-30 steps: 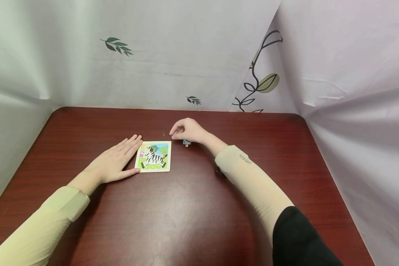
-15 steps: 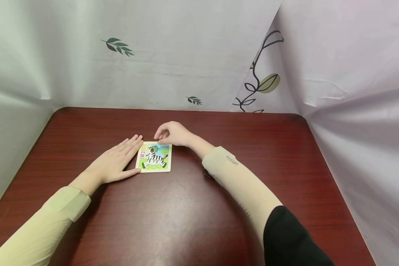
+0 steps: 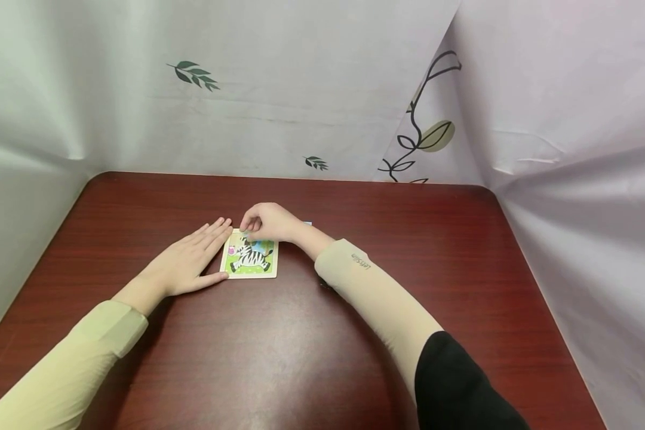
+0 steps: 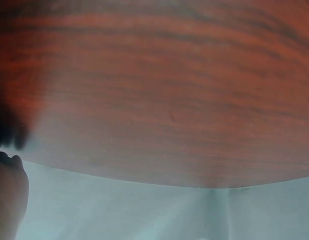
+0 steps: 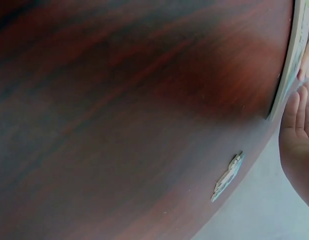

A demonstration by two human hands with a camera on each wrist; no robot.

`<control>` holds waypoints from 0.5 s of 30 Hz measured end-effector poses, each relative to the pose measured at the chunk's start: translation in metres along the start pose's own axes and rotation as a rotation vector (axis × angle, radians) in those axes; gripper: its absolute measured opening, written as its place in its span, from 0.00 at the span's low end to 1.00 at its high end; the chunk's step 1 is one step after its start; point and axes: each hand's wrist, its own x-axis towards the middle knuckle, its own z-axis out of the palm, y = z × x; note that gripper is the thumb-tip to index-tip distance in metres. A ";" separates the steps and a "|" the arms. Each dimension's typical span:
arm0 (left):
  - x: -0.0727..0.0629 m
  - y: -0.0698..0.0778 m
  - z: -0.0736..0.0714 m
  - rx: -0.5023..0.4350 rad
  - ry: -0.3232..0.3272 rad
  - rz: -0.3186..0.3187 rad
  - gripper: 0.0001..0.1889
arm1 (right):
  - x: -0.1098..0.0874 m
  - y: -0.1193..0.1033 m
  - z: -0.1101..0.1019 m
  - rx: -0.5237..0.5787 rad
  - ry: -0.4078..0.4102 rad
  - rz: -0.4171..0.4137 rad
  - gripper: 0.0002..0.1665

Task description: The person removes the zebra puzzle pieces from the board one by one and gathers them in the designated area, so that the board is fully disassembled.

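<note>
A square zebra jigsaw puzzle [image 3: 249, 276] in a pale frame lies on the table. My left hand [image 3: 185, 263] lies flat at its left side, fingers straight and thumb at the lower left corner. Over the puzzle's top edge, my right hand [image 3: 269, 224] has curled fingers and seems to pinch a small greenish puzzle piece [image 3: 245, 234]; the fingers hide most of it. The upper left of the picture shows a bare beige patch. A loose puzzle piece [image 5: 228, 177] lies on the table in the right wrist view, mostly hidden behind the right wrist in the head view.
The dark red wooden table [image 3: 220, 358] has rounded far corners. Pale curtains [image 3: 274, 89] with leaf prints hang behind it and on both sides. The left wrist view shows mainly the tabletop [image 4: 159, 100], with part of a hand at its lower left edge.
My right hand has moved left from beside the loose piece to the puzzle's top edge, slightly nearer the picture. My left hand has stayed at the frame.
</note>
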 end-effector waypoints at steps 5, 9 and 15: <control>0.001 0.000 0.000 -0.014 0.000 -0.008 0.50 | 0.000 -0.004 0.002 -0.078 -0.037 -0.024 0.12; 0.001 0.001 0.000 -0.013 -0.002 -0.009 0.50 | 0.001 -0.006 0.003 -0.161 -0.076 -0.039 0.14; 0.000 0.003 -0.001 -0.010 -0.007 -0.011 0.50 | 0.002 -0.005 0.003 -0.232 -0.131 -0.054 0.16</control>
